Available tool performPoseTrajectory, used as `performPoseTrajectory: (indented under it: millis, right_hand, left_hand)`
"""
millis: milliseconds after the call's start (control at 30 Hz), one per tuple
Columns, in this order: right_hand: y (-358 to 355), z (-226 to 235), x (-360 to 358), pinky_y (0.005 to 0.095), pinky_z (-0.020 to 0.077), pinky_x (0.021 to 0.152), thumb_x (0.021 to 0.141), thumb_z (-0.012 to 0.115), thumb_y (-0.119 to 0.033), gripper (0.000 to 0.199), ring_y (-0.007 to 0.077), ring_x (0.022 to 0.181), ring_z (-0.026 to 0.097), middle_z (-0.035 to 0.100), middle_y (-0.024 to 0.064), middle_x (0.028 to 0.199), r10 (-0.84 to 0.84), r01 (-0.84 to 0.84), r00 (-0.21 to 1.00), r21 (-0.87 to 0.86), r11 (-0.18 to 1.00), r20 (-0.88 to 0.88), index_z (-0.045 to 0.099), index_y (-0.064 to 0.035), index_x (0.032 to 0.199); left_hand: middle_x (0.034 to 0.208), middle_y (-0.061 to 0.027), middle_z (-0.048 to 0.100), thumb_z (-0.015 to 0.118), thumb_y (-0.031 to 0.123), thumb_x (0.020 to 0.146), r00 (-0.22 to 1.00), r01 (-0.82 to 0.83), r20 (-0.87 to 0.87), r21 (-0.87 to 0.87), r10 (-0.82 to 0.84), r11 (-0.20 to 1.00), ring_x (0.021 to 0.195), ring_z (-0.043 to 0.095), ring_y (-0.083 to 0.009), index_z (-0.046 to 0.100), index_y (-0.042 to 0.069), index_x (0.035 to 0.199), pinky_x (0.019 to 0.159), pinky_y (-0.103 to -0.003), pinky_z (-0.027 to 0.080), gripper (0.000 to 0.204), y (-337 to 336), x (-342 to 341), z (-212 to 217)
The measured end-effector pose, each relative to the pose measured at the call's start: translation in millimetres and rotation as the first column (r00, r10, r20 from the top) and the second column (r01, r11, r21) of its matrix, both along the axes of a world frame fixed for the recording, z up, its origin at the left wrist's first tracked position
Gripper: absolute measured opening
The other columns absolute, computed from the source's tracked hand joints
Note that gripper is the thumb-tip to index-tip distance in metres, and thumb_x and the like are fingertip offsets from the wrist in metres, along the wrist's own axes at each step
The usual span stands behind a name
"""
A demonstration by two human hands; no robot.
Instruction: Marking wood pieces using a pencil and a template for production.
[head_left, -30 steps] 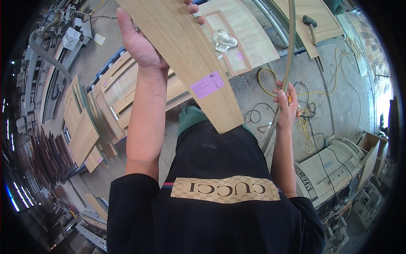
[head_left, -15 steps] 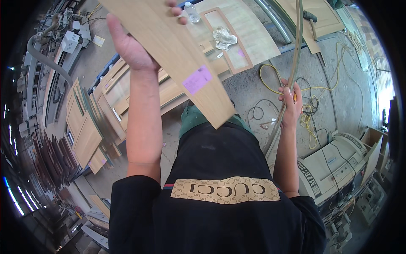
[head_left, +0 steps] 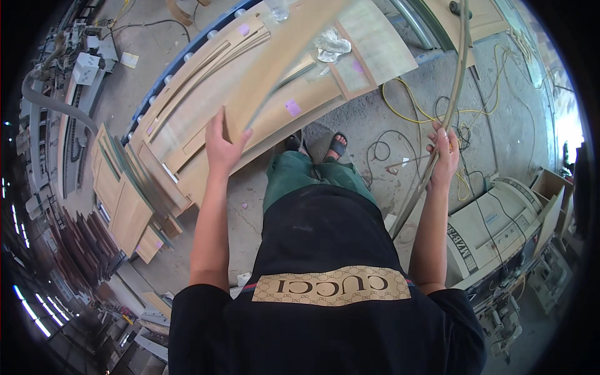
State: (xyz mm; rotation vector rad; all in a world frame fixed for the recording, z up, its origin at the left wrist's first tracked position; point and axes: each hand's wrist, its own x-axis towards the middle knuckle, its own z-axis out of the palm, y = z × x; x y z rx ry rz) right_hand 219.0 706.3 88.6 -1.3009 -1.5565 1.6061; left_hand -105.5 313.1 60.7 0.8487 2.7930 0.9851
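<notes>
My left hand [head_left: 226, 145] grips the lower end of a long wooden board [head_left: 269, 69], its thumb on one side and fingers on the other. The board slants up and right, blurred by motion, and its far end runs out of view. Beneath it, several wooden panels and frames [head_left: 206, 119] lie on a roller table [head_left: 152, 100]. Off to the right, my right hand [head_left: 445, 156] is closed around a long, thin grey-brown length [head_left: 461, 69], like a hose or strip. That length rises past the top edge and passes down beside my right forearm.
Crumpled clear plastic [head_left: 331, 46] and a clear bottle [head_left: 277, 9] sit on the panels. Yellow and dark cables [head_left: 406, 100] loop over the floor at right. Stacked panels [head_left: 122, 200] stand at left. A pale machine cover [head_left: 494, 225] is at lower right.
My left hand has moved down and turned the board, which now slants up to the right instead of to the left. My right hand has shifted slightly right and down, still gripping the long thin length.
</notes>
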Motion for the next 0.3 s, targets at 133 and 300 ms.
performPoseTrajectory:
  millis: [133,300]
  right_hand:
    - [-2.3,12.3,-6.0,0.0264,0.0509,0.078,0.105,0.066,-0.038,0.046,0.013,0.101,0.066,0.071,0.0075,0.128,-0.106,0.109,0.994,-0.084,0.991,0.036,0.063,-0.0022,0.134]
    - [-9.6,24.7,-6.4,0.0296,0.0538,0.082,0.105,0.066,-0.045,0.05,0.0138,0.105,0.068,0.072,0.005,0.126,-0.106,0.12,0.988,-0.124,0.985,0.108,0.064,-0.0064,0.135]
  left_hand:
    - [0.141,-0.0218,0.058,0.089,0.045,0.077,0.993,0.115,0.08,-0.423,-0.089,0.899,0.13,0.056,-0.0415,0.052,0.002,0.151,0.111,-0.05,0.043,0.093,-39.1,15.0,-50.5]
    - [0.139,-0.0167,0.059,0.09,0.052,0.073,0.967,0.25,0.058,-0.422,-0.25,0.871,0.128,0.056,-0.0382,0.053,0.01,0.151,0.109,-0.05,0.042,0.096,-100.5,-4.4,-114.5]
